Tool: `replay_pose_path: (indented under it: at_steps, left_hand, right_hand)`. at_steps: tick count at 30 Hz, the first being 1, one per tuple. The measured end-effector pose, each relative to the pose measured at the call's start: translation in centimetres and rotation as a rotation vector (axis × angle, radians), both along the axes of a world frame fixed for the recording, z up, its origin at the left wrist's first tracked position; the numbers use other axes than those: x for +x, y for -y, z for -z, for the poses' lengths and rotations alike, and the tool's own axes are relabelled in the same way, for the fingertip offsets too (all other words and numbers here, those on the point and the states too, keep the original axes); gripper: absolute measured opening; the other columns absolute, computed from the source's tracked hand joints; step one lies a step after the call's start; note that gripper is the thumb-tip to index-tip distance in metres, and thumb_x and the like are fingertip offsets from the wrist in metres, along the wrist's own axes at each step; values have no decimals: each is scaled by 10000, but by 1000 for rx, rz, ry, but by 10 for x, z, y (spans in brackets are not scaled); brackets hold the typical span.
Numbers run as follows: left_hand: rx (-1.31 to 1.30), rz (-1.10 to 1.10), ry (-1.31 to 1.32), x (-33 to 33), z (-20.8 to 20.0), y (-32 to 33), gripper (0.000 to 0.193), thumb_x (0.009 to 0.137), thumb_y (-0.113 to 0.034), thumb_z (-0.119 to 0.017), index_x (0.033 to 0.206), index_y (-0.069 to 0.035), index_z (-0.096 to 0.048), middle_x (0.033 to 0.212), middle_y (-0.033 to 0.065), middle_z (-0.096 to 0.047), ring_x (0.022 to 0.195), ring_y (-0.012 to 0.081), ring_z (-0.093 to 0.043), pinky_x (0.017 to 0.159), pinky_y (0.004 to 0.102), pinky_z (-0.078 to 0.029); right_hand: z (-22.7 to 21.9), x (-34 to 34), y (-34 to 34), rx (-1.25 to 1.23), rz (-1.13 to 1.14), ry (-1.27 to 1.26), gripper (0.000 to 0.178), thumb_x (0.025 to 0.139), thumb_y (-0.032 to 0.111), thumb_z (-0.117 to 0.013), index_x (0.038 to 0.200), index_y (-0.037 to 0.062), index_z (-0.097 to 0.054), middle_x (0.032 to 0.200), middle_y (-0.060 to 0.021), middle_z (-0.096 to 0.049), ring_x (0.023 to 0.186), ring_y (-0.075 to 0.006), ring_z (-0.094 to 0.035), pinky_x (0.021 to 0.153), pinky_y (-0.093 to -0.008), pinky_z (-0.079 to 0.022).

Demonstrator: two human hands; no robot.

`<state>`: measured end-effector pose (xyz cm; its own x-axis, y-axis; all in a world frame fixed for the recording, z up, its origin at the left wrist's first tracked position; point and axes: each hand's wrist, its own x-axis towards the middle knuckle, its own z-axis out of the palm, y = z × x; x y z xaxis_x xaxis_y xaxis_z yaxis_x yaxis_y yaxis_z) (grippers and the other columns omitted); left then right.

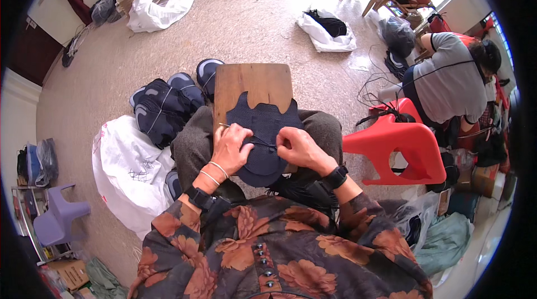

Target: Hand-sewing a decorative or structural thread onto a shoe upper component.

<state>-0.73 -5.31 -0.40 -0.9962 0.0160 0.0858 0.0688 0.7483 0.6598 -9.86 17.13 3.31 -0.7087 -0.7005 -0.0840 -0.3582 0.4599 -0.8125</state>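
Observation:
A dark navy stack of cut fabric pieces (267, 117), shaped like shoe uppers, lies on a wooden stool (251, 78) between my knees. A thin black cord (260, 141) runs across the stack. My left hand (230, 147) rests at the stack's left edge, its thumb and forefinger closed on the cord. A small light-coloured tip (224, 125) shows beside its fingers; I cannot tell what it belongs to. On the right side, my right hand (302, 148) pinches the cord near a small knot-like gathering. The cord's ends are partly hidden by my fingers.
Tied bundles of similar dark pieces (159, 109) lie left of the stool, by a white sack (131, 170). A red plastic stool (397, 145) with black cords on it stands at right, near a bent-over person (447, 75). Another white bag (327, 33) holds black material.

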Motion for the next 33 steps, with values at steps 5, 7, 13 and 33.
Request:
replay_pose_path:
  at_steps: [5,7,13,33]
  left_hand:
    - [312,104,-213,-6,-8,-27,226,859,18,-688,1084,0,-676,1004,126,-653,847,241,-657,717,313,-526]
    - [374,54,-115,-2,-4,-26,185,868,9,-690,1053,1,-685,974,118,-658,855,225,-660,735,307,-524]
    - [844,-300,2,2,17,-24,182,1020,-135,-631,1042,14,-734,930,37,-718,771,69,-635,684,216,-524]
    - [1140,-424,379,-27,17,-27,226,1003,-224,-667,1052,-10,-721,964,71,-728,652,109,-674,642,292,-615]
  right_hand:
    - [1,7,18,-126,39,42,120,802,95,-666,830,-12,-619,762,-168,-626,726,-315,-659,661,-400,-519]
    - [6,11,19,-167,63,85,112,822,90,-662,841,-14,-624,761,-169,-629,720,-314,-660,658,-398,-520]
    - [40,4,23,-268,182,70,93,874,84,-673,904,0,-645,833,-174,-637,804,-349,-665,711,-424,-532]
    - [66,7,22,-459,248,308,153,946,72,-637,1065,-18,-672,800,-97,-680,748,-126,-644,690,-315,-530]
